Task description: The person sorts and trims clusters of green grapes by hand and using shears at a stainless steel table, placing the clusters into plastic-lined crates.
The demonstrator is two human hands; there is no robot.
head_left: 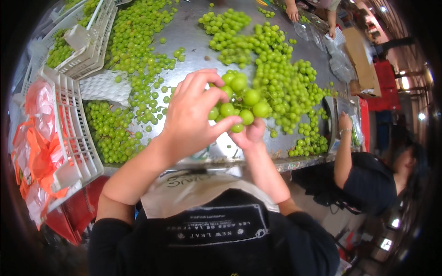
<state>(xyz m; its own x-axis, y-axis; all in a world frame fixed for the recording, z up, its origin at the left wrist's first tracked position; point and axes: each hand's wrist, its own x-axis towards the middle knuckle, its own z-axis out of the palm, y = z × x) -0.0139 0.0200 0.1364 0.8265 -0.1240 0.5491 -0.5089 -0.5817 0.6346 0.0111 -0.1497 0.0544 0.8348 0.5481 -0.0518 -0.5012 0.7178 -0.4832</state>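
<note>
A small bunch of green grapes is raised above the metal table, close in front of me. My left hand closes on its left side, fingers curled over the top and thumb pressed at a lower grape. From beneath and to the right, my right hand grips the same bunch; the grapes hide most of its fingers. Past the bunch lies a big heap of green grape bunches. Loose grapes are scattered in a wide pile to the left.
White plastic crates stand at the left, one with orange and clear bags. White foam netting lies beside them. At right, a co-worker's hand is over a scale. Another person's hands are at the far edge, near a cardboard box.
</note>
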